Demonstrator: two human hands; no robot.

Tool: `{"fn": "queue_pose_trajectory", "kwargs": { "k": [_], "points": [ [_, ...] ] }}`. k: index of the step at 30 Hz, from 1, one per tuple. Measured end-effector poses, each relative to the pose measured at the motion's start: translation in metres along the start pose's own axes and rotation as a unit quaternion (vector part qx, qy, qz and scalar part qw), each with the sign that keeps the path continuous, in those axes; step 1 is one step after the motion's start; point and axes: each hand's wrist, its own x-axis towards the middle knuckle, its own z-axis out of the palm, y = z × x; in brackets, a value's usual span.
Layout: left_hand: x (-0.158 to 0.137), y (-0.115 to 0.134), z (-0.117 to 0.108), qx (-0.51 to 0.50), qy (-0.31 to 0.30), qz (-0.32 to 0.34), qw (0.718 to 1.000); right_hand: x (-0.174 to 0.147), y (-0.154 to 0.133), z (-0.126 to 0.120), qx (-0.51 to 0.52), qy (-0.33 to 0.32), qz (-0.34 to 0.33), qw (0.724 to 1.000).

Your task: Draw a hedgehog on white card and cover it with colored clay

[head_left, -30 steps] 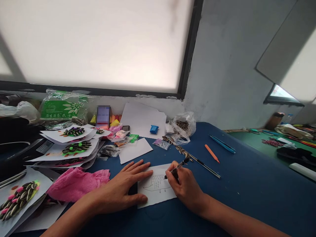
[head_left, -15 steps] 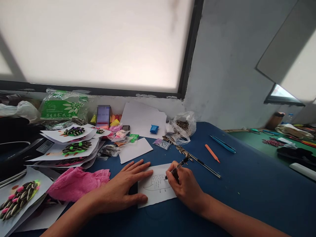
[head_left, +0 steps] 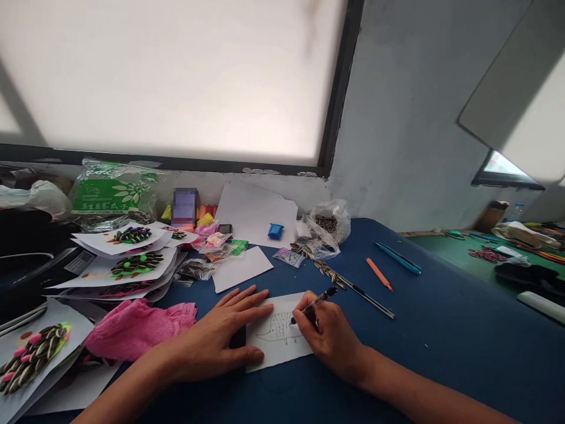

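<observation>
A small sheet of white paper (head_left: 265, 359) lies on the blue table, bearing a line drawing of a hedgehog (head_left: 278, 334) with a pointed snout, short legs and rows of small marks on its body. Spread flat, my left hand (head_left: 229, 330) rests with its thumb and fingertips on the paper's left edge. My right hand (head_left: 326, 327) is closed around a black pen (head_left: 315, 301), whose tip is at the hedgehog's body. The right end of the drawing is hidden behind my right hand.
Left are stacked cards (head_left: 119, 277) with sunflower-seed hedgehogs and a pink cloth (head_left: 141, 330). Behind lie blank paper (head_left: 242, 269), clay packets (head_left: 216, 238), and a bag of seeds (head_left: 329, 227). An orange marker (head_left: 379, 274), blue pen-like tools (head_left: 398, 257) and a thin rod (head_left: 368, 299) lie right.
My right hand and the pen have shifted slightly left over the drawing, and the pen leans lower. My left hand stays where it was.
</observation>
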Motion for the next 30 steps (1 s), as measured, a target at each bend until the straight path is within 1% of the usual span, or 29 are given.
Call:
{"fn": "queue_pose_trajectory", "kwargs": {
  "k": [7, 12, 16, 19, 24, 30],
  "points": [
    [0.0008, -0.001, 0.0005, -0.007, 0.006, 0.007, 1.0, -0.0001, -0.001, -0.0008, 0.001, 0.001, 0.007, 1.0],
    [-0.0003, -0.0012, 0.0, -0.01, 0.012, 0.011, 1.0, 0.0002, -0.0052, -0.0028, 0.012, -0.012, 0.02, 1.0],
    [-0.0006, 0.0012, -0.0015, -0.005, 0.0, -0.003, 1.0, -0.0002, -0.0044, -0.0023, 0.007, 0.008, 0.026, 1.0],
    [-0.0007, 0.0024, -0.0019, 0.001, -0.005, -0.008, 1.0, -0.0004, -0.002, -0.0012, -0.014, 0.024, 0.026, 0.999],
    [-0.0005, 0.0028, -0.0014, 0.003, -0.005, -0.003, 1.0, 0.0001, 0.0002, -0.0003, -0.021, 0.013, 0.02, 1.0],
    [-0.0007, 0.0021, -0.0011, 0.001, 0.0, -0.001, 1.0, 0.0008, 0.0007, -0.0002, -0.034, 0.021, 0.01, 0.999]
  ]
}}
